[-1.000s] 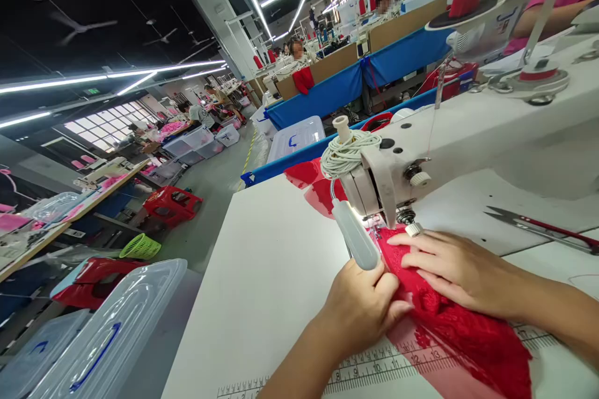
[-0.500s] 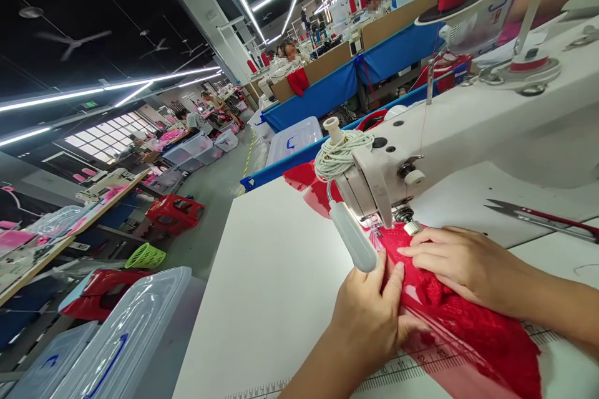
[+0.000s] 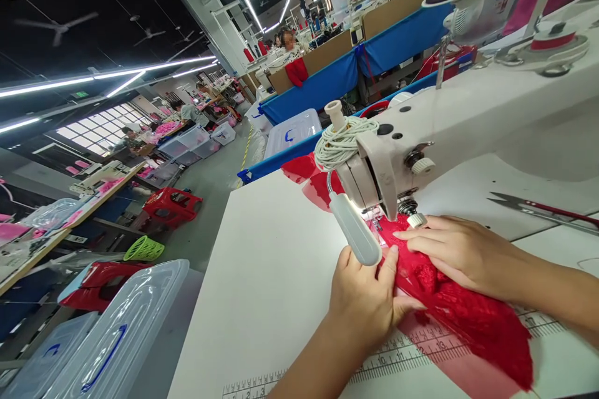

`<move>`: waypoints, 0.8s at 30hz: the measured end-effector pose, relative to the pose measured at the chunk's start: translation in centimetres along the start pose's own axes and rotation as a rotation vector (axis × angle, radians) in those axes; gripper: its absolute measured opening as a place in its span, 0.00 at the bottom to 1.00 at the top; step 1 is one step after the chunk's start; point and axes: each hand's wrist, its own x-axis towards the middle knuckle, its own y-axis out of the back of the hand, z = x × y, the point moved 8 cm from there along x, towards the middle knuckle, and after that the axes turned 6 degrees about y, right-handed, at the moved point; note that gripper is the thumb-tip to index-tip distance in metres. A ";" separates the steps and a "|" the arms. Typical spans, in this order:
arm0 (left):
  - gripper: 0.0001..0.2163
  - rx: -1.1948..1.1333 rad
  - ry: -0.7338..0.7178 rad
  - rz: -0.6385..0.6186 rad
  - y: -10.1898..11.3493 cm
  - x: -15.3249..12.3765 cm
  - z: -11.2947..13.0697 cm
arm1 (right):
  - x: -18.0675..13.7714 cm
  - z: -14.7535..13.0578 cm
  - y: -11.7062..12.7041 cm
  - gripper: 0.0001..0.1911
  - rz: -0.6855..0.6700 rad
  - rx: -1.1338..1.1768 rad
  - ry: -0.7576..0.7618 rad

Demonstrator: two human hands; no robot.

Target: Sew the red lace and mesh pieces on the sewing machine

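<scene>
Red lace fabric [image 3: 472,318] with a sheer red layer runs under the presser foot [image 3: 377,224] of a white sewing machine [image 3: 449,124]. My left hand [image 3: 362,293] is closed on the fabric's left edge, just in front of the foot, thumb on top; some of its fingertips are hidden behind the grey lamp [image 3: 356,230]. My right hand [image 3: 461,255] lies over the lace to the right of the needle area, its fingers stretched out and pressed flat on the cloth. The fabric's loose end trails toward the front right, across a printed ruler scale [image 3: 388,358].
Scissors [image 3: 543,207] with red on the handle side lie on the machine bed at right. Behind the needle, more red fabric [image 3: 304,169] rests near the blue cloth edge. Lidded plastic bins [image 3: 121,324] stand left of the table. Other people work at machines farther back.
The camera view has shifted slightly. My left hand has moved a little away from the foot, its thumb still at the fabric edge. The loose end has shifted slightly; my right hand remains on the lace.
</scene>
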 end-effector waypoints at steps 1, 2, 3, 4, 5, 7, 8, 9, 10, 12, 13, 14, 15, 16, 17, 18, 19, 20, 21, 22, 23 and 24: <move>0.34 0.004 0.000 -0.005 0.0 0.1 -0.1 | 0.0 0.1 -0.1 0.19 -0.001 -0.007 -0.002; 0.34 0.007 0.003 -0.012 -0.1 0.2 -0.2 | 0.1 0.2 -0.1 0.19 0.000 -0.015 -0.004; 0.33 0.007 0.007 -0.019 -0.1 0.3 -0.3 | 0.2 0.2 -0.1 0.19 0.004 -0.023 -0.007; 0.33 0.007 0.015 -0.023 -0.1 0.4 -0.4 | 0.2 0.3 0.0 0.19 0.009 -0.027 -0.009; 0.32 0.006 0.025 -0.029 -0.1 0.5 -0.6 | 0.3 0.3 0.0 0.19 0.009 -0.026 -0.011; 0.31 0.006 0.043 -0.043 -0.2 0.6 -0.8 | 0.6 0.4 -0.1 0.19 -0.006 -0.010 -0.015; 0.31 0.009 0.046 -0.043 -0.2 0.6 -0.9 | 0.7 0.4 -0.1 0.19 -0.016 -0.001 -0.016; 0.30 0.013 0.049 -0.045 -0.2 0.6 -1.0 | 0.8 0.4 -0.1 0.19 -0.022 0.006 -0.015; 0.30 0.018 0.053 -0.048 -0.3 0.7 -1.1 | 0.9 0.4 -0.2 0.18 -0.025 0.010 -0.013; 0.30 0.019 0.058 -0.045 -0.4 0.8 -1.3 | 1.0 0.5 -0.2 0.19 -0.020 0.004 -0.004; 0.30 0.011 0.059 -0.040 -0.4 0.9 -1.5 | 1.1 0.5 -0.2 0.20 -0.020 -0.002 0.000; 0.31 -0.003 0.055 -0.031 -0.3 0.9 -1.6 | 1.1 0.5 -0.3 0.20 -0.020 -0.010 0.002; 0.32 -0.023 0.041 -0.018 -0.2 1.0 -1.6 | 1.1 0.6 -0.3 0.20 -0.023 -0.019 0.002; 0.32 -0.049 0.013 -0.006 0.0 1.1 -1.5 | 1.0 0.6 -0.3 0.21 -0.028 -0.028 0.002; 0.33 -0.082 -0.021 -0.005 0.1 1.1 -1.2 | 1.0 0.5 -0.3 0.21 -0.036 -0.037 0.007; 0.32 -0.118 -0.056 -0.017 0.1 1.1 -1.0 | 1.0 0.5 -0.3 0.21 -0.042 -0.046 0.014; 0.31 -0.149 -0.089 -0.037 0.1 1.0 -0.6 | 0.9 0.4 -0.2 0.21 -0.042 -0.058 0.025; 0.28 -0.174 -0.117 -0.059 0.0 1.0 -0.3 | 0.8 0.2 -0.1 0.22 -0.036 -0.071 0.040; 0.25 -0.186 -0.137 -0.079 -0.1 0.9 0.0 | 0.7 0.0 0.0 0.23 -0.024 -0.082 0.063; 0.22 -0.189 -0.144 -0.091 -0.1 0.8 0.2 | 0.5 -0.4 0.2 0.24 -0.005 -0.090 0.096; 0.20 -0.186 -0.144 -0.092 -0.1 0.8 0.3 | 0.4 -0.8 0.3 0.24 0.017 -0.089 0.136; 0.19 -0.187 -0.140 -0.087 0.0 0.8 0.3 | 0.2 -1.2 0.3 0.24 0.035 -0.079 0.176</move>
